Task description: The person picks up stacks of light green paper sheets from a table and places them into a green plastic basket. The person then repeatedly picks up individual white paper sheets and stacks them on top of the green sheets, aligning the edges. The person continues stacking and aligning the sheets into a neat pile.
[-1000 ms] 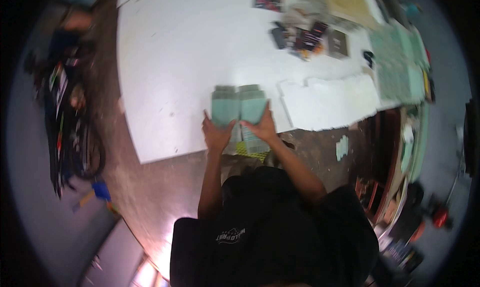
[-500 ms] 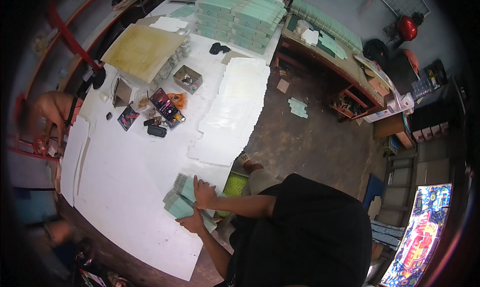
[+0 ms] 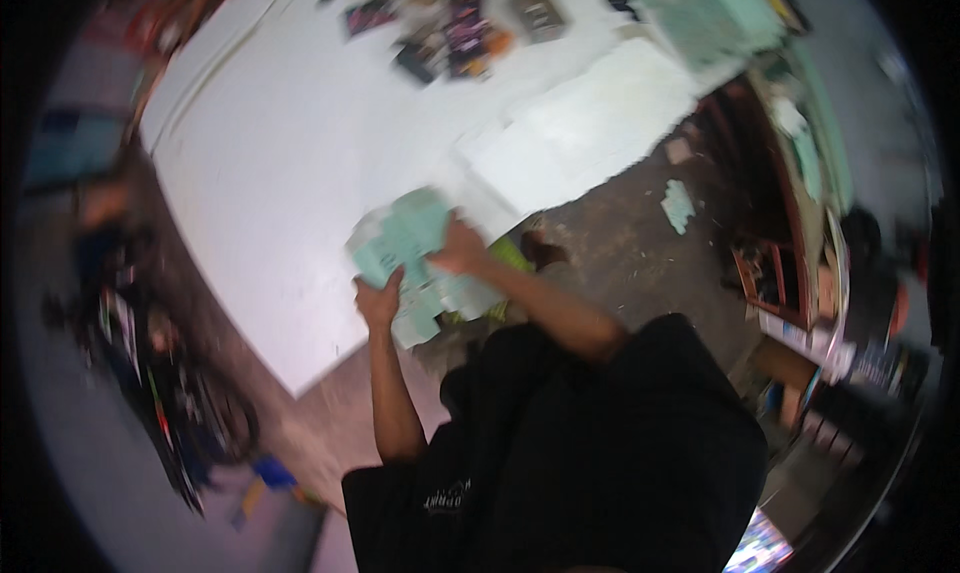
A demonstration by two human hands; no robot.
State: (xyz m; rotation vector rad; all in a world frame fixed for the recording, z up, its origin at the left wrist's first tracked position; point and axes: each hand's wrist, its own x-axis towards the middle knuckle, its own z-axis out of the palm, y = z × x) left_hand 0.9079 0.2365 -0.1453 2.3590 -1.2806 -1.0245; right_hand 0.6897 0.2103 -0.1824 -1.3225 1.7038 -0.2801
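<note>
Head view, blurred by motion: a sheaf of pale green sheets (image 3: pixel 405 241) is held over the near edge of the white table (image 3: pixel 300 153). The left hand (image 3: pixel 378 298) is closed on its near left corner, and the right hand (image 3: pixel 462 251) is pressed on its right side, apparently gripping. A loose stack like this could fan out and slide to the floor (image 3: pixel 620 253), since only the edges are pinched.

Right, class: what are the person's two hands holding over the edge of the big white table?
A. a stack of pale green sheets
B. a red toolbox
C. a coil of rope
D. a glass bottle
A: both the left hand and the right hand grip a bundle of pale green sheets at the white table edge.
</note>
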